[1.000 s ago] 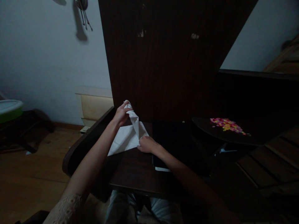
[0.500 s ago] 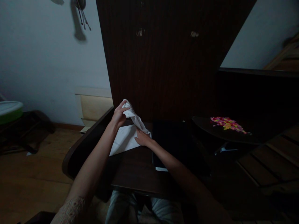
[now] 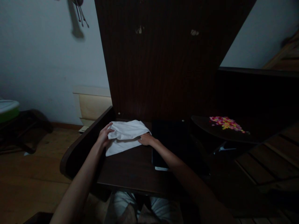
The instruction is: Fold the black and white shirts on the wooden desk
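Observation:
A white cloth lies folded on the dark wooden desk top, its upper layer laid over a lower one that shows along the front. My left hand grips the cloth's left end, thumb and fingers closed around the upper layer. At the right end my right hand holds the cloth low against the desk, near the fold. Its fingertips are partly hidden by the fabric.
Right of the cloth lies a flat black item with a white edge showing under it. Farther right, small colourful pieces are heaped on a dark curved shelf. A dark panel rises behind. At left, a green-and-white tub sits on a low stand.
My left hand has come down and left with the cloth's raised end, spreading it over the lower layer. My right hand stays near the right end, having moved slightly away from me.

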{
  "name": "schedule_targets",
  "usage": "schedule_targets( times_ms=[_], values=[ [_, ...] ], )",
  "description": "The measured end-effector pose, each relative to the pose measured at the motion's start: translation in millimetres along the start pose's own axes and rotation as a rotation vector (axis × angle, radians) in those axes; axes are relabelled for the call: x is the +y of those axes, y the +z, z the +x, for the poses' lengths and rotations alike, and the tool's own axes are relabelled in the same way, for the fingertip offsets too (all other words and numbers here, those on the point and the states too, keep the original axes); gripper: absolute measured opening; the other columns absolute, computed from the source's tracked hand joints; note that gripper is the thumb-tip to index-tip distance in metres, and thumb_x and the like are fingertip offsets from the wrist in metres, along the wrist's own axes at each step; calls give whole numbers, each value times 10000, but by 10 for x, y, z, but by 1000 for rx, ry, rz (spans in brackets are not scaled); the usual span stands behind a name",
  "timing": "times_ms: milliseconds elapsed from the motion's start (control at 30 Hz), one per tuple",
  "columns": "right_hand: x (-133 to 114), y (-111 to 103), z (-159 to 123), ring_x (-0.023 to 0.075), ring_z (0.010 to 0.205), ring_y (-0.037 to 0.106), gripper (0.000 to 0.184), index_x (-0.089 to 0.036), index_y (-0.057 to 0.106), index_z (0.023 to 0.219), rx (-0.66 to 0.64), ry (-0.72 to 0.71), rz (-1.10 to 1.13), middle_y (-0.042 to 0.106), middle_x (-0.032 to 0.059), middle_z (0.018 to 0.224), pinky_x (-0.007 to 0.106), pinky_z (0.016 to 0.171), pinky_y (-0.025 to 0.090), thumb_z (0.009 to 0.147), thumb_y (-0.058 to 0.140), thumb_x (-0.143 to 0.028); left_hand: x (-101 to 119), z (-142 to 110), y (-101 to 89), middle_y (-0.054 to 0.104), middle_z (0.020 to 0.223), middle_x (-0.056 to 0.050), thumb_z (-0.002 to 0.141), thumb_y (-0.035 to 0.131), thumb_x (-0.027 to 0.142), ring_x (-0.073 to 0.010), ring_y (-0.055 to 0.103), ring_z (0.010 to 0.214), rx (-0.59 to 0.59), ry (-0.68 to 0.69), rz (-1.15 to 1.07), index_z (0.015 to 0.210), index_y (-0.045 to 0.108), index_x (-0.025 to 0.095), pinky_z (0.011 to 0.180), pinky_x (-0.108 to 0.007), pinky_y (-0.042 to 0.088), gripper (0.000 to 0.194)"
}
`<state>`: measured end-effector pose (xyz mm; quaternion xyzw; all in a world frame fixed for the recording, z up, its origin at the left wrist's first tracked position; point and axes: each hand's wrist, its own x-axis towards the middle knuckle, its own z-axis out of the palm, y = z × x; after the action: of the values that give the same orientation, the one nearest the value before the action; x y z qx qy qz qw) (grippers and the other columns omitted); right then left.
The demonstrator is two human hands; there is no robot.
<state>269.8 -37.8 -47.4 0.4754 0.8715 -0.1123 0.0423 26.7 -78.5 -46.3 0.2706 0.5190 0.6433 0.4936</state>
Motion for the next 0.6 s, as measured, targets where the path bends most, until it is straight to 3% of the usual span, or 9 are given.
schedule_targets(
  times_ms=[133, 233, 333, 400, 467, 533, 600],
  values=[
    [11, 4, -26, 282, 1130, 641, 394, -91, 704, 1143, -124, -45, -32, 652, 200, 1232, 365, 930, 505, 935, 442, -299, -142, -54, -142, 707, 1004, -80, 583, 597, 7, -152, 667, 715, 83, -60, 75, 1273, 607, 177, 571, -221, 545, 711],
    [42, -97, -28, 237, 1088, 661, 314, -163, 723, 1108, -163, -169, 38, 699, 120, 1181, 324, 917, 506, 841, 559, -191, -179, -81, -160, 708, 1009, -90, 569, 608, 2, -162, 671, 735, 96, -61, 86, 1263, 617, 181, 578, -228, 548, 717],
    [115, -290, 17, 172, 955, 700, 290, -188, 741, 1035, -235, -323, 289, 754, 49, 1035, 251, 837, 519, 792, 589, -135, -197, -98, -164, 705, 961, -85, 554, 607, 4, -143, 659, 686, 102, -50, 101, 1290, 600, 169, 551, -211, 533, 755],
    [184, -416, 76, 141, 811, 716, 268, -153, 738, 996, -184, -278, 441, 762, 53, 942, 216, 732, 527, 840, 520, -143, -205, -110, -177, 698, 885, -66, 549, 599, 17, -119, 628, 613, 113, -39, 126, 1308, 589, 149, 505, -186, 505, 771],
    [263, -493, 149, 131, 767, 711, 297, -134, 725, 1008, -19, -174, 455, 757, 64, 945, 202, 694, 519, 844, 477, -117, -202, -126, -193, 686, 817, -42, 543, 597, 36, -96, 583, 548, 108, -24, 146, 1315, 587, 140, 465, -168, 474, 780],
    [346, -502, 217, 148, 870, 702, 349, -137, 708, 1070, 120, -121, 346, 741, 72, 1039, 206, 759, 508, 783, 519, -73, -179, -154, -199, 689, 819, -31, 536, 600, 56, -89, 570, 542, 85, 16, 139, 1317, 590, 153, 459, -162, 466, 787],
    [420, -446, 270, 172, 1011, 668, 448, -154, 690, 1132, 124, -137, 214, 712, 68, 1143, 210, 852, 482, 712, 575, -53, -141, -195, -194, 706, 900, -35, 532, 608, 73, -106, 601, 604, 56, 76, 114, 1326, 586, 178, 491, -170, 484, 802]
  ],
)
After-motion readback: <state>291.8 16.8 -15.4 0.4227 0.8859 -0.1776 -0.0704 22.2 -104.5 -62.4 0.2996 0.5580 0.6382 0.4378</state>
